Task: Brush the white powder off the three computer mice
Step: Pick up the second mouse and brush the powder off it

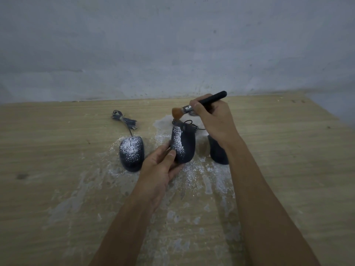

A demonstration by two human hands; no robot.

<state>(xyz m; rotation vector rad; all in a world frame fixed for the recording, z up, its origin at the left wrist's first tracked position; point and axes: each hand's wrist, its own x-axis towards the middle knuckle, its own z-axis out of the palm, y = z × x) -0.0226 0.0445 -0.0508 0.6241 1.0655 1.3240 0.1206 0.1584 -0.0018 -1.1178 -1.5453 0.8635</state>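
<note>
The left hand [161, 166] gripped the middle mouse [185, 144] by its near end, thumb on its powdered top, while the right hand [211, 120] curled round the one brush [186, 108], bristles just past its far end; of three mice, the left mouse [131, 152] and right mouse [218, 152] flanked it

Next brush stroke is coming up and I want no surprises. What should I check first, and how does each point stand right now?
1. Left hand grips the middle mouse: ok, fingers curled round its near end, mouse tilted up.
2. Right hand holds the brush: ok.
3. Bristles on the powder: not ok, they sit past the mouse's far end.
4. Middle mouse clean: not ok, a white strip runs along its left side.
5. Left mouse clean: not ok, top heavily dusted, lying on the table.
6. Right mouse clean: cannot tell, the right forearm hides much of it.
</note>
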